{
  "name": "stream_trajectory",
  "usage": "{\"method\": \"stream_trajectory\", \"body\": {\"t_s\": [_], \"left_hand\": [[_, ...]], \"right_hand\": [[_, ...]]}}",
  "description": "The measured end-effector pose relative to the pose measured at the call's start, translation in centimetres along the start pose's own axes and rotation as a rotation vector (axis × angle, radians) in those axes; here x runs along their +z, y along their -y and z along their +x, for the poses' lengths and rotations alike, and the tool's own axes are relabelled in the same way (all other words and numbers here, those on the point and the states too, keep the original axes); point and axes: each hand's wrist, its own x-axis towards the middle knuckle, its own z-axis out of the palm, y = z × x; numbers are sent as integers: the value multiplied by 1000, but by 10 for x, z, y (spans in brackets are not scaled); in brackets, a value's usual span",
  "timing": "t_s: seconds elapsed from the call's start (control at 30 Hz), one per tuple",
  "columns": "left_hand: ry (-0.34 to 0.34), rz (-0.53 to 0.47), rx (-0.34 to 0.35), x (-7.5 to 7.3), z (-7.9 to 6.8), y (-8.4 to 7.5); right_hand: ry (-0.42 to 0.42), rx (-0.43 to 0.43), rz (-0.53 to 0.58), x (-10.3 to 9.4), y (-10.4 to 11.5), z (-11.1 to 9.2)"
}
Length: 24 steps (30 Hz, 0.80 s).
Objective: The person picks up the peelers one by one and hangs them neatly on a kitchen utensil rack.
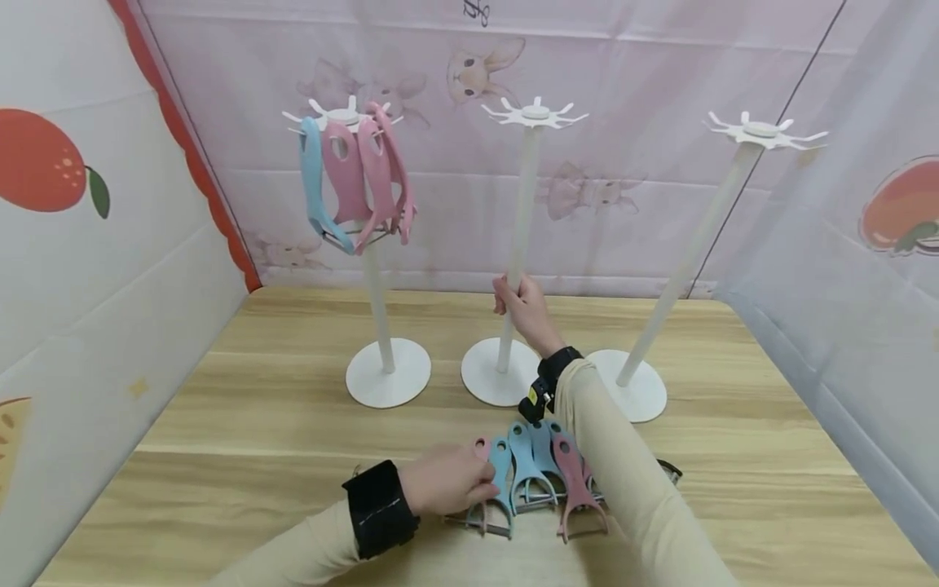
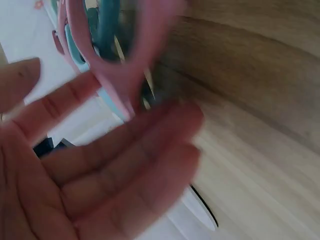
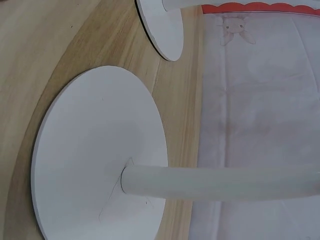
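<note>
Several peelers (image 1: 524, 458) are lying overlapped at lower centre, the left hand (image 1: 447, 481) sitting loosely spread at their left edge, the right hand (image 1: 525, 310) gripping the middle stand (image 1: 522, 212), and that overlap is probably threatening a snag on lifting.

Pink and blue peelers (image 1: 575, 477), white stands (image 1: 522, 204); wood-grained table (image 1: 257, 440)

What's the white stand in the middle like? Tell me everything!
The middle stand looks smooth and white, perhaps plastic or painted metal. An upright pole rises from a flat round base on the wood-grain table. The hook ring on top has upturned tips and nothing hanging. The right hand grips the pole below its middle.
</note>
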Motion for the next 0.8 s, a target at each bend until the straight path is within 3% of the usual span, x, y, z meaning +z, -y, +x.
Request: {"method": "stream_trajectory", "body": {"t_s": [0.2, 0.33, 0.53, 0.63, 0.8], "left_hand": [[-68, 38, -105, 5, 1, 4], [-97, -29, -135, 1, -1, 6], [-185, -211, -110, -24, -10, 13], [-264, -298, -78, -39, -12, 15], [-461, -386, -77, -66, -4, 11]], "right_hand": [[-20, 4, 13, 1, -7, 2], [-23, -9, -8, 2, -6, 1], [-24, -18, -11, 2, -5, 0], [-28, -25, -13, 2, -6, 0], [-28, -45, 3, 2, -6, 0]]}}
